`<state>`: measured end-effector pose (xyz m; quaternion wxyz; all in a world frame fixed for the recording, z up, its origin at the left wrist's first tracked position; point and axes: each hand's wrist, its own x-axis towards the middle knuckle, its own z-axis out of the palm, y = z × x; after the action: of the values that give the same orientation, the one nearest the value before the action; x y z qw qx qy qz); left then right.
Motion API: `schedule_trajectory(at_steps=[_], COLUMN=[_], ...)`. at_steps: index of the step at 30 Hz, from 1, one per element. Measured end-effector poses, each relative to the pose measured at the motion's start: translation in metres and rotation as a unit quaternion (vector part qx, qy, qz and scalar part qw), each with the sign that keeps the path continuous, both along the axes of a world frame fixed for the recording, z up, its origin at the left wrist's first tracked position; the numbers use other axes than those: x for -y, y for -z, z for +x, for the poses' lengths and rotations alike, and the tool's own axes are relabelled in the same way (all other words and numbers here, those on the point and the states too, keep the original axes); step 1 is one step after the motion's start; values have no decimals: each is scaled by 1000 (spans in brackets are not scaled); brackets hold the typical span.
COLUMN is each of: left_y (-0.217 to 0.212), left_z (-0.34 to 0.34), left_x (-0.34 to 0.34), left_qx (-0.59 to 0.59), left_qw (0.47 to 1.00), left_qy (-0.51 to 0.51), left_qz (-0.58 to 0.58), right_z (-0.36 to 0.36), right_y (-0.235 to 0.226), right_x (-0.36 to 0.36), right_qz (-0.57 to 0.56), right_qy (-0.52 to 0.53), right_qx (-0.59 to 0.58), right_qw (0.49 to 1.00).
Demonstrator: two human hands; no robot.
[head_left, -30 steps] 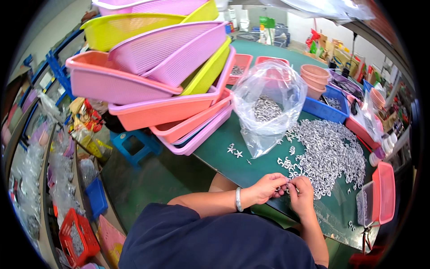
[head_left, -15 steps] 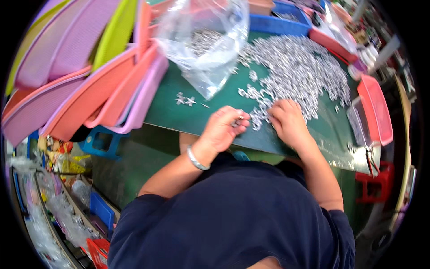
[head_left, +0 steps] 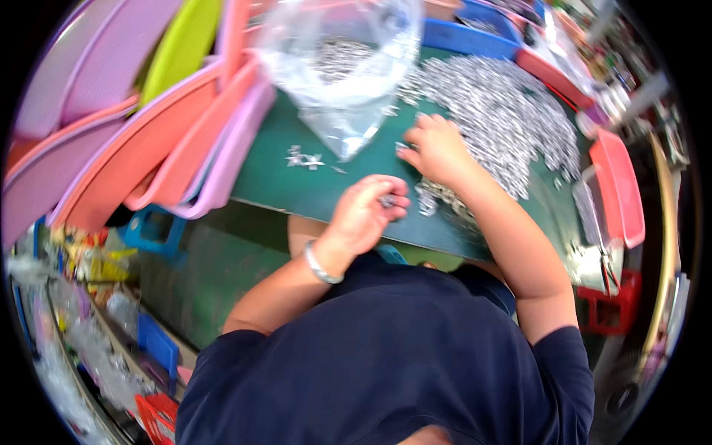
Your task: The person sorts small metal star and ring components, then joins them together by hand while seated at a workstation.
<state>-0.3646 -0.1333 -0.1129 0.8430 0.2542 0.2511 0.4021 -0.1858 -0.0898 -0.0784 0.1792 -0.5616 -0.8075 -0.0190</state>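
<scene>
A broad heap of small silvery metal parts covers the right part of the green table. My left hand, with a bracelet at the wrist, is held over the table's near edge. Its fingers are curled around a small metal part. At the heap's left border, my right hand reaches forward with fingers bent toward the tabletop; a bit of silver shows by its thumb, but its grip is blurred. Left of my hands lie a few star-shaped metal pieces. Behind them stands a clear plastic bag with more metal parts inside.
Stacked pink, purple and green plastic baskets crowd the left side. A blue tray borders the heap at the back. To the right are a pink bin and a red stool. A blue stool is on the floor.
My right hand has moved forward and left, from the heap's near edge toward its left border. My left hand has stayed nearly in place, its fingers still curled. The view has shifted slightly.
</scene>
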Motion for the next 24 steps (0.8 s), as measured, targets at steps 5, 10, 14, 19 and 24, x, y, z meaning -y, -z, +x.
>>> schedule_trajectory(at_steps=[5, 10, 14, 19, 24], left_y=[4, 15, 10, 10, 10], left_z=[11, 22, 26, 27, 33], left_x=[2, 2, 3, 3, 1], left_qx=[6, 5, -11, -32, -50], left_qw=[1000, 1000, 1000, 999, 998], left_qy=[14, 27, 21, 7, 21], left_qz=[-20, -15, -10, 11, 17], right_z=[0, 9, 19, 24, 28], right_y=[14, 19, 22, 22, 13], right_x=[-5, -2, -8, -7, 12], right_qz=[74, 54, 24, 65, 23], right_qy=[-24, -39, -46, -93, -69], right_qx=[1, 2, -76, -86, -190], right_qw=[997, 998, 996, 990, 979])
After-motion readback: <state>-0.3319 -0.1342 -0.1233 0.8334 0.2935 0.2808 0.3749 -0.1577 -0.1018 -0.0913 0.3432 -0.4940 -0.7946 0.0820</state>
